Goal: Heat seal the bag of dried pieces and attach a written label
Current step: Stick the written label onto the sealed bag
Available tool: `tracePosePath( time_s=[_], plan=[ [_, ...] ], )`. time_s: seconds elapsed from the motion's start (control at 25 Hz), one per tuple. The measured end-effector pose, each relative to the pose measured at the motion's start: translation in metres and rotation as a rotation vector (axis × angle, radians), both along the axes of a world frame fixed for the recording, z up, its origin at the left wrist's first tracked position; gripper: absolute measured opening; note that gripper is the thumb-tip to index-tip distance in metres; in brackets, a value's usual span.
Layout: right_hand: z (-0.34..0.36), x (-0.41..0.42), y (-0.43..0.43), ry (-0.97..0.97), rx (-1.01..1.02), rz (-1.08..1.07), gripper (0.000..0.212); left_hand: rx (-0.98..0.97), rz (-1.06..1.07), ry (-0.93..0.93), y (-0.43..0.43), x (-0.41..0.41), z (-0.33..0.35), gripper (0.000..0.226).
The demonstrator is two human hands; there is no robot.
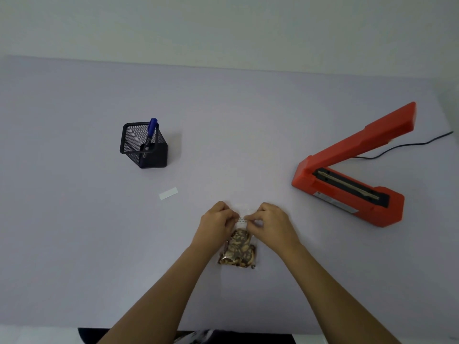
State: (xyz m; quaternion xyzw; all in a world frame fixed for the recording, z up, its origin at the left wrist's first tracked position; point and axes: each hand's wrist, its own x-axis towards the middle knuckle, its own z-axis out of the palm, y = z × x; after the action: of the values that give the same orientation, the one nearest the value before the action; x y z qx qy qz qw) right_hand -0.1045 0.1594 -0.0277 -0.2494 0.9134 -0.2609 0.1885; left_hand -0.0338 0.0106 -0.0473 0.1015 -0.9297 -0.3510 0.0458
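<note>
Two bare hands are working at the near middle of the tabletop (74, 219). A clear bag (238, 249) of brown dried pieces is lying flat there, its filled end nearest the person and its mouth pointing away. The left hand (216, 223) is pinching the bag's top edge from the left; its grip is narrow, closed on the plastic. The right hand (272, 223) is pinching the same edge from the right, its grip equally narrow on the bag. Whether the mouth is closed cannot be told. Farther out to the left, a small white label (168, 193) is lying flat, apart from the bag. To the right, a red sealer (347, 184) is sitting with its arm raised, its black cord (409, 144) trailing off right. Far left, a black mesh holder (144, 147) is standing upright, carrying a blue marker (151, 130) that is leaning inside it.
</note>
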Motion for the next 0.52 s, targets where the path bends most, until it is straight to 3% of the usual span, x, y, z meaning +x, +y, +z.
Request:
tracePosePath(
  time_s=[0.32, 0.52],
  plan=[
    [-0.005, 0.014, 0.001, 0.073, -0.049, -0.145, 0.015, -0.108, -0.215, 0.004, -0.013, 0.01, 0.0, 0.022],
    [-0.005, 0.016, -0.001, 0.055, -0.019, -0.219, 0.025, -0.165, -0.369, -0.009, -0.026, 0.019, 0.0, 0.039]
  ],
)
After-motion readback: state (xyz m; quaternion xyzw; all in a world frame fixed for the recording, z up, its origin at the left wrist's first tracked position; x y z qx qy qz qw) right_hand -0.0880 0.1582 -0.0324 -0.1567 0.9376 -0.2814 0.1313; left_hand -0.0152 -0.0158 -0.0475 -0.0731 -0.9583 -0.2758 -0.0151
